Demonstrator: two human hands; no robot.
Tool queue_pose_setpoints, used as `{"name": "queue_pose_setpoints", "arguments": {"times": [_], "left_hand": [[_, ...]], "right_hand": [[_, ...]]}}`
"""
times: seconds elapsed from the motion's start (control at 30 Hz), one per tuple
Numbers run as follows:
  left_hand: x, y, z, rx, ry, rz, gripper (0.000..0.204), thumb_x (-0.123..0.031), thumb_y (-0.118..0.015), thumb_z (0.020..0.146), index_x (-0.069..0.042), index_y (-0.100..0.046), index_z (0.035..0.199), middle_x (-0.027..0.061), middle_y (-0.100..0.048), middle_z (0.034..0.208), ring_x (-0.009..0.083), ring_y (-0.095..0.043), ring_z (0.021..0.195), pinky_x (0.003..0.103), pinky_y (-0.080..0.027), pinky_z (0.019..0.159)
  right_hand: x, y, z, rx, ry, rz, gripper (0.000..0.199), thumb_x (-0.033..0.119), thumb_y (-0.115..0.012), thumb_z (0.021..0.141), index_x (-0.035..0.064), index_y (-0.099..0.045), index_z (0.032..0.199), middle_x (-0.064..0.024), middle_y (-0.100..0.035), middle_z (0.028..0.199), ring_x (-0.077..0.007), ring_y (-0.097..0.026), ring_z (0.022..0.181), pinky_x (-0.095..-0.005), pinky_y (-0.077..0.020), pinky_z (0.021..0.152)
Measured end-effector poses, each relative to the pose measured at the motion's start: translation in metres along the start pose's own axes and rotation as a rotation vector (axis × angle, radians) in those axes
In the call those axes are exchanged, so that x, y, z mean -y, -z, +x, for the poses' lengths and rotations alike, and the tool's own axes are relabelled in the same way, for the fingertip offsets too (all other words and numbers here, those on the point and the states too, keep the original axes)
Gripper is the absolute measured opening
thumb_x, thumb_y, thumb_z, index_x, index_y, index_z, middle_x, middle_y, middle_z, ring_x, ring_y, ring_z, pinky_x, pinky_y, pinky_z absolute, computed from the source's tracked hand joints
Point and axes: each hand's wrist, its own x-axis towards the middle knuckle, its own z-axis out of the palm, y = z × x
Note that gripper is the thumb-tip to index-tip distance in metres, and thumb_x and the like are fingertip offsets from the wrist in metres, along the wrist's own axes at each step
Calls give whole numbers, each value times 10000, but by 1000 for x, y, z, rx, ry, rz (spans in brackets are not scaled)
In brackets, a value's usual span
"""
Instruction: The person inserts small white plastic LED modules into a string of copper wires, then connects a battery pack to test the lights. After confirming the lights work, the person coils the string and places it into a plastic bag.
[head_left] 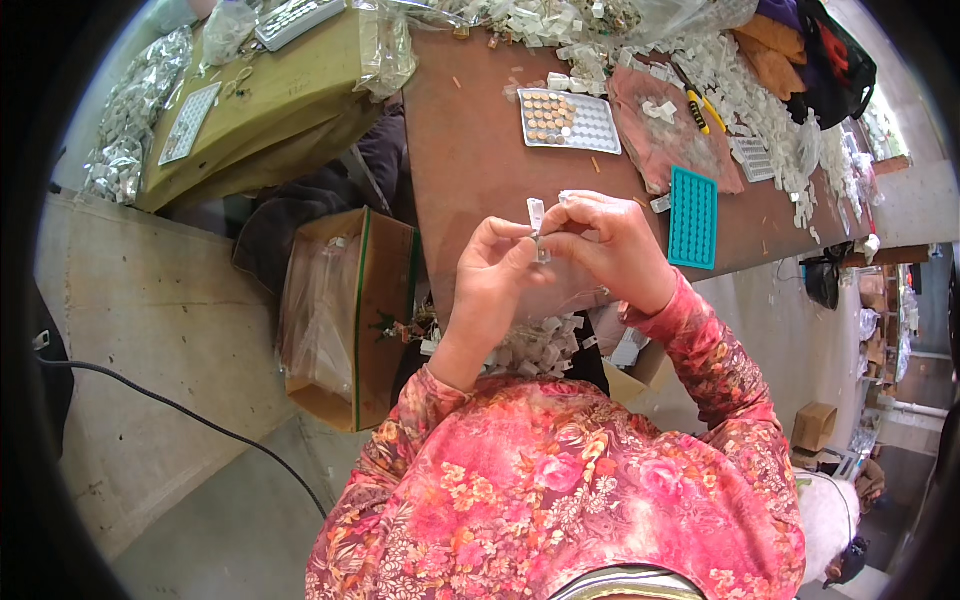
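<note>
Above the near table edge, my left hand [490, 272] pinches a small white plastic piece [536, 213] between thumb and fingertips. The piece stands upright, its upper end poking above the fingers. My right hand [618, 242] is closed against the same piece from the right, thumb and index finger pressed together. Whether a second tiny part sits between the fingertips is hidden. Beyond my hands lies a white tray [606, 127] of round hollows, partly filled with tan round pieces [547, 112]. Right of my right hand is a teal tray [692, 218] with rows of small cavities.
Yellow-and-black pliers [697, 108] rest by a pink cloth [645, 150]. A heap of clear white plastic pieces [790, 150] covers the table's far right. More pieces [535, 350] lie below my hands. An open cardboard box [385, 310] stands left; a black cable [190, 412] crosses lower left.
</note>
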Motion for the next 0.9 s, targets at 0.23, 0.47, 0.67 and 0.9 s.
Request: {"name": "queue_pose_setpoints", "arguments": {"times": [0.23, 0.47, 0.67, 0.9], "left_hand": [[5, -1, 1, -59, -23, -162, 135, -128, -598, 939, -40, -531, 1017, 65, -636, 953, 118, -621, 746, 231, -516, 672], [0, 7, -1, -1, -16, -148, 160, -137, -574, 952, -60, -528, 1085, 33, -624, 991, 77, -602, 862, 232, -513, 704], [-2, 0, -10, 96, 117, -206, 198, -121, -570, 953, -30, -537, 1125, 28, -625, 1008, 63, -609, 855, 192, -513, 687], [-5, -12, -13, -14, 191, -285, 254, -152, -571, 957, -14, -567, 1170, 32, -618, 1048, 72, -581, 891, 209, -489, 757]], "right_hand": [[-2, -16, -19, -159, 241, -382, 174, 54, -701, 744, 75, -687, 916, -75, -665, 831, -235, -654, 746, -326, -521, 678], [-3, -28, -19, -281, 195, -146, 242, 35, -700, 771, 43, -685, 1012, -76, -680, 901, -179, -647, 784, -299, -518, 720], [-2, -1, -8, 42, -441, 699, 194, 98, -709, 827, -10, -651, 978, 4, -627, 828, -26, -546, 735, -220, -466, 614], [9, -29, -26, -399, 168, -128, 154, 54, -716, 757, 22, -674, 901, -93, -638, 818, -225, -647, 716, -303, -526, 630]]}}
